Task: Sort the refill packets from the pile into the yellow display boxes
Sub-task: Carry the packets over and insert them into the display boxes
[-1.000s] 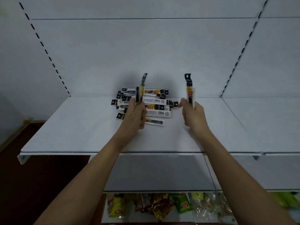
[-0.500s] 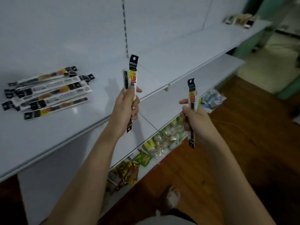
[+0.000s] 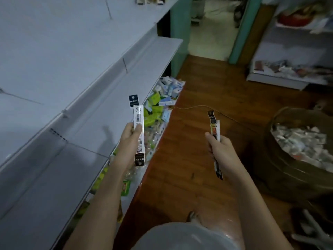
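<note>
Two long, flat refill packets [image 3: 139, 130], white with a barcode and black ends, stand upright in the left hand [image 3: 131, 139]; the thumb lies across their white face and the fingers curl behind, one black hanger tab showing just above the other packet's top. At three o'clock from them, well apart, the right hand [image 3: 220, 148] grips a narrow black, yellow and red refill packet [image 3: 214, 134], held edge-on and tilted slightly, its lower end sticking out below the fist.

At nine to eleven o'clock run pale grey metal shelves [image 3: 75, 65]. Beneath their lowest board, between twelve and six o'clock of the left hand, lie green, white and blue snack packets [image 3: 158, 103], blurred. A brown wooden floor [image 3: 194, 98] fills the middle. At three o'clock sits a round brown basket [image 3: 288, 174] holding pale scraps. At one o'clock stands a white display rack [image 3: 288, 56], out of focus.
</note>
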The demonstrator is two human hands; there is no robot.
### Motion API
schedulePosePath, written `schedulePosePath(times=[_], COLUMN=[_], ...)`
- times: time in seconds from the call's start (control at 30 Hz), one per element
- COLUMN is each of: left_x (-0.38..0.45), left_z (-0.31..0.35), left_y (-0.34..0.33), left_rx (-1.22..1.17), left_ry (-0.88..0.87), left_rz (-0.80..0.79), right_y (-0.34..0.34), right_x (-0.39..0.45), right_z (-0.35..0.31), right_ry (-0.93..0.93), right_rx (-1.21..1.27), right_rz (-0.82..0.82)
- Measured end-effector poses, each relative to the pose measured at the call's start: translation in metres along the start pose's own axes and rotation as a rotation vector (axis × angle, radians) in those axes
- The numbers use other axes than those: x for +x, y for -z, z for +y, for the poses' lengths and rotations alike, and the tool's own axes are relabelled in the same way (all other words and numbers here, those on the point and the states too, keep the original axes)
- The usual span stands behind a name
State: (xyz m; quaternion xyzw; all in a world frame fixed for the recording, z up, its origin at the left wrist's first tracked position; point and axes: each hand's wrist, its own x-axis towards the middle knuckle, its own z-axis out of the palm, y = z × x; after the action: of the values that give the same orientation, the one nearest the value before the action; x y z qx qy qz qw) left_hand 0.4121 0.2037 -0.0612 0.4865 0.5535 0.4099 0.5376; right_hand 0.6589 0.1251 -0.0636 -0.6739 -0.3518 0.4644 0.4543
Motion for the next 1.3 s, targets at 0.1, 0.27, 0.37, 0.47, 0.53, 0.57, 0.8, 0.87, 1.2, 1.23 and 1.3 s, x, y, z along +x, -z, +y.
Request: schedulePosePath(times=[0.1, 0.27, 0.37, 0.47, 0.53, 0.57, 0.8, 0.87, 1.2, 1.23, 1.3], left_x=[0.022, 0.063, 0.091, 0.13, 0.164, 0.183, 0.327, 0.367, 0.517, 0.532, 0.56], left_z=[-0.003, 0.009, 0.017, 0.022, 0.024, 0.024, 0.046, 0.057, 0.099, 0.1, 0.108], left_y=[-0.046, -0.103, -0.126, -0.146, -0.157, -0.163, -0.214, -0.231, -0.323, -0.334, -0.356], left_rx=[0.057, 0.054, 0.049, 0.074, 0.086, 0.095, 0.032, 0.046, 0.213, 0.219, 0.206], left_ry=[-0.017, 0.04, 0.039, 0.075, 0.107, 0.12, 0.104, 0.043, -0.083, -0.081, -0.088], left_rz=[-0.07, -0.163, -0.204, -0.166, -0.139, -0.129, -0.139, -0.201, -0.243, -0.221, -0.184], right_y=[0.044, 0.087, 0.095, 0.098, 0.1, 0.102, 0.127, 0.136, 0.189, 0.197, 0.216], right_x=[0.027, 0.078, 0.12, 0.167, 0.2, 0.219, 0.346, 0.381, 0.546, 0.565, 0.604], right_z=[-0.001, -0.017, -0.021, -0.026, -0.034, -0.039, -0.091, -0.105, -0.138, -0.14, -0.147], right_ry=[-0.043, -0.042, -0.052, -0.055, -0.041, -0.036, -0.044, -0.029, -0.096, -0.098, -0.089], right_rx=[0.026, 0.07, 0.097, 0.113, 0.078, 0.049, -0.046, -0.016, 0.082, 0.08, 0.053], right_rz=[0.065, 0.115, 0.081, 0.054, 0.042, 0.043, 0.142, 0.169, 0.138, 0.13, 0.111])
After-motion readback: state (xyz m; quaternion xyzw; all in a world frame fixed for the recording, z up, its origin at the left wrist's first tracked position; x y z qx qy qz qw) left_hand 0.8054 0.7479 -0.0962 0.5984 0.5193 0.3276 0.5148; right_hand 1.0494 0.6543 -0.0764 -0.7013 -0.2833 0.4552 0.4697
